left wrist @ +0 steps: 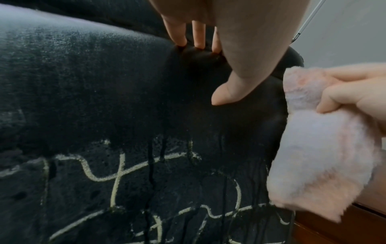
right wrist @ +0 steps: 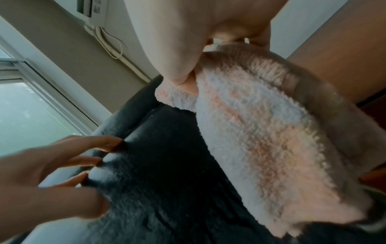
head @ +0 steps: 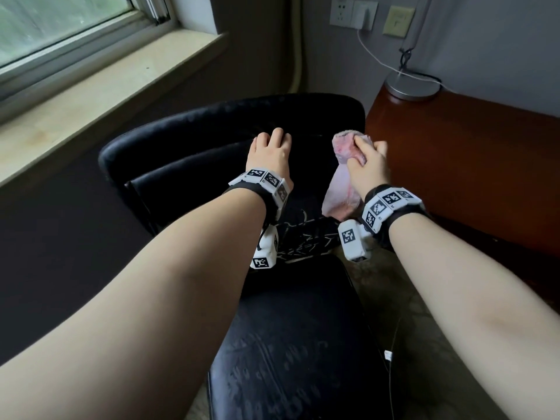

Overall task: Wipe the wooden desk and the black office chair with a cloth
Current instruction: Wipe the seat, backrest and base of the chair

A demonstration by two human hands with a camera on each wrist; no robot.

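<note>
The black office chair (head: 212,140) stands in front of me with its backrest (left wrist: 83,82) nearest the hands; pale scrawled marks (left wrist: 117,173) cover the backrest lower down. My left hand (head: 272,144) rests on the upper backrest, its straight fingers (left wrist: 177,33) pressing their tips into the padding. My right hand (head: 369,165) pinches a fluffy pink cloth (head: 342,189) that hangs beside the backrest's right edge, by the reddish wooden desk (head: 469,165). In the right wrist view the cloth (right wrist: 261,140) drapes down from my thumb and fingers over the chair (right wrist: 167,165).
A window sill (head: 91,95) runs along the left. A round metal lamp base (head: 412,86) sits on the desk's far corner, with a white cable (head: 375,56) leading up to wall sockets (head: 353,13). The chair's seat (head: 288,344) lies below my arms.
</note>
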